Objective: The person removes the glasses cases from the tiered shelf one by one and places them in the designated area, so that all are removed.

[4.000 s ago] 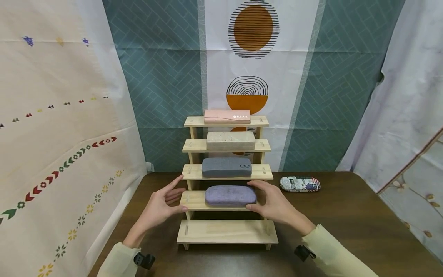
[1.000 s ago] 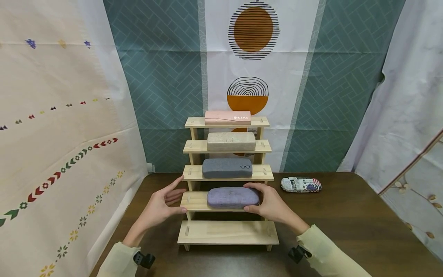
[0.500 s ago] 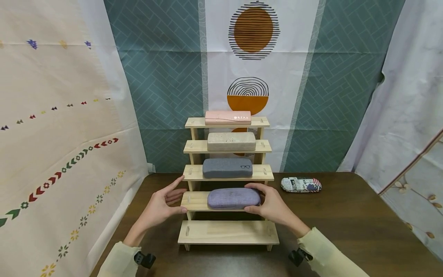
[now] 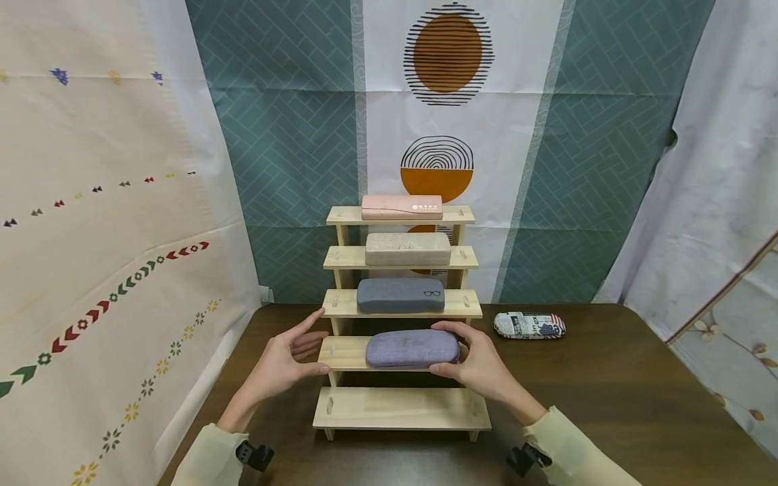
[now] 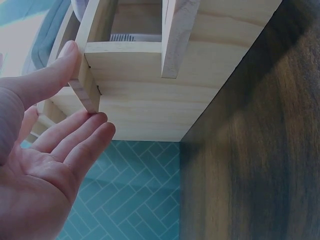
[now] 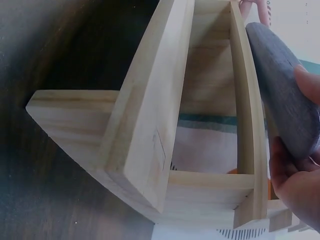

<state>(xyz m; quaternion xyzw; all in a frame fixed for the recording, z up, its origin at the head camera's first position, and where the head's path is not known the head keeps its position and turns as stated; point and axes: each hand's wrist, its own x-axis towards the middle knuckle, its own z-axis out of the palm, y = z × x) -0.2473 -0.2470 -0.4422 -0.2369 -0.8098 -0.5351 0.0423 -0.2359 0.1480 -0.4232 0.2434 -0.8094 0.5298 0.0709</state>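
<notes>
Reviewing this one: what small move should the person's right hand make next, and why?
Probably a gentle lift of the purple case clear of its shelf: the right hand grips the case's right end, and the left hand holds that shelf's left end, which should help steady the stand.

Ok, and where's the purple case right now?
In the head view, the purple case is at the second shelf from the bottom, below the blue-grey case, its right end gripped by the right hand.
</notes>
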